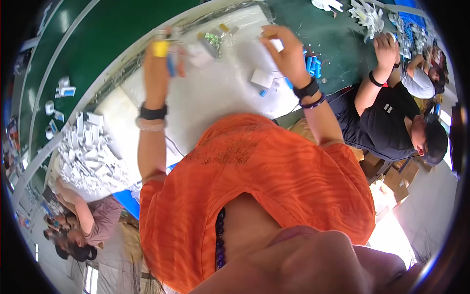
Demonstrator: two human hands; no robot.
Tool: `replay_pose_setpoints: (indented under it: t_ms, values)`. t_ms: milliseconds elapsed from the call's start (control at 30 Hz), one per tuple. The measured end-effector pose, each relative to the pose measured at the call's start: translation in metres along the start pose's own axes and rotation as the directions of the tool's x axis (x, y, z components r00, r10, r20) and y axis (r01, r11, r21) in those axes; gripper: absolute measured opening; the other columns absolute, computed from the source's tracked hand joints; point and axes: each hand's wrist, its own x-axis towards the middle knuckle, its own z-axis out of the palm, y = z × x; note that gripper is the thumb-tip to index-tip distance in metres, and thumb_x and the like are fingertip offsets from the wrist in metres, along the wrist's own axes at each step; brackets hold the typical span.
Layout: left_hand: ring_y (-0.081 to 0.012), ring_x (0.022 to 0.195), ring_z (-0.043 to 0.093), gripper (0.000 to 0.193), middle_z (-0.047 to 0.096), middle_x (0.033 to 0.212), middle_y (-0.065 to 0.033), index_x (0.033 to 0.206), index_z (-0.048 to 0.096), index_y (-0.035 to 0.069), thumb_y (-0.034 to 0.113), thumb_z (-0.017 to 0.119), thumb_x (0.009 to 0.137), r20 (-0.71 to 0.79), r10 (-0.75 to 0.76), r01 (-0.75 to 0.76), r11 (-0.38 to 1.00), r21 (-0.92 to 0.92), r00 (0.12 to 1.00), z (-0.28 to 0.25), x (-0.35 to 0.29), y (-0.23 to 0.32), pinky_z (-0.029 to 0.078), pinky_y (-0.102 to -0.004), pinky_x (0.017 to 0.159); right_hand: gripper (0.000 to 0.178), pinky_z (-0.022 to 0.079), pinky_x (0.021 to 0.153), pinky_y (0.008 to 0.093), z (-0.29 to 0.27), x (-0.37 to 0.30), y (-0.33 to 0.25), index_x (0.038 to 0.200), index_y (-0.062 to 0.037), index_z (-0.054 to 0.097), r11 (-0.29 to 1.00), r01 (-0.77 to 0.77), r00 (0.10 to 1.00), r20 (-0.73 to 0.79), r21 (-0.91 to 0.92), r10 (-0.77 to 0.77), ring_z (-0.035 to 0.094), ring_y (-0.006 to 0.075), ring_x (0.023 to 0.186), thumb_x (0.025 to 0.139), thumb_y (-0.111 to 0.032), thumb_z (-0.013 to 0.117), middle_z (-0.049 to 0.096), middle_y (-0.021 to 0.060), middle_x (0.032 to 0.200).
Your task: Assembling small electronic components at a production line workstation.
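White block point(262, 78) on white tabletop point(196, 104).
Left hand point(157, 56) blurred, green bits point(212, 41) at its 3 o'clock; right hand point(288, 55) curved, block at its 7 o'clock. Fingers' opening and hold, both: cannot tell.

White work surface point(196, 110), clear plastic along its far edge. Near the far side: cluster of small green pieces point(213, 41), amber bits point(223, 28) next to it, 1 pale box-like piece point(199, 55) just beside, blurred. Right part: 1 white block point(262, 78), small blue piece point(263, 93) near it. Left end: big jumbled heap of white parts point(90, 154). Dark green table point(338, 44) on right: blue cylinders point(313, 66), white parts point(367, 17) farther up. Green surface point(63, 44) upper left: scattered white-and-blue pieces point(65, 90), count unclear.
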Motion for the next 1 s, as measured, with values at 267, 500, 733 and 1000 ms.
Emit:
replay_pose_setpoints:
  t_ms: [267,500,733,1000]
  values:
    - [-0.0201,0.061,0.059,0.035,0.061,0.084,-0.0128,0.110,0.051,-0.001,0.029,0.043,0.095,-0.433,0.036,-0.048,0.999,-0.017,0.901,-0.120,0.117,-0.060,0.053,-0.0316,0.055,0.020,0.051,0.069,0.0366,-0.107,0.043,0.217,0.099,-0.0041,0.063,0.832,-0.395,0.865,-0.463,-0.389,0.194,0.066,0.0288,0.078,0.082,-0.014,0.061,0.067,0.0140,0.088]
    - [-0.0443,0.115,0.042,0.061,0.048,0.118,-0.0304,0.120,0.045,-0.011,0.027,0.068,0.077,-0.511,0.687,0.282,0.427,0.859,0.517,-0.217,0.123,-0.140,0.035,-0.0535,0.097,0.013,0.051,0.071,0.0412,-0.125,0.058,0.211,0.093,-0.0139,0.065,0.743,-0.298,0.916,-0.398,-0.599,0.046,0.062,0.0338,0.080,0.082,-0.015,0.059,0.065,0.0127,0.089]
    - [-0.0360,0.122,0.039,0.041,0.041,0.129,-0.0240,0.119,0.054,0.002,0.009,0.063,0.079,-0.319,0.555,-0.025,0.525,0.851,0.768,-0.106,0.074,-0.096,0.038,-0.0447,0.095,0.021,0.048,0.082,0.0448,-0.146,0.029,0.229,0.103,-0.0187,0.061,0.425,-0.386,0.918,-0.294,-0.819,0.266,0.064,0.0318,0.090,0.084,-0.024,0.054,0.064,0.0090,0.106]
    - [-0.0253,0.119,0.045,0.035,0.045,0.130,-0.0146,0.115,0.059,0.009,0.000,0.053,0.082,-0.075,0.461,-0.295,0.677,0.674,0.884,0.003,0.030,-0.047,0.044,-0.0324,0.087,0.018,0.041,0.089,0.0414,-0.143,0.019,0.253,0.100,-0.0153,0.062,0.396,-0.087,0.948,0.045,-0.914,0.314,0.064,0.0279,0.083,0.086,-0.026,0.056,0.067,0.0091,0.086]
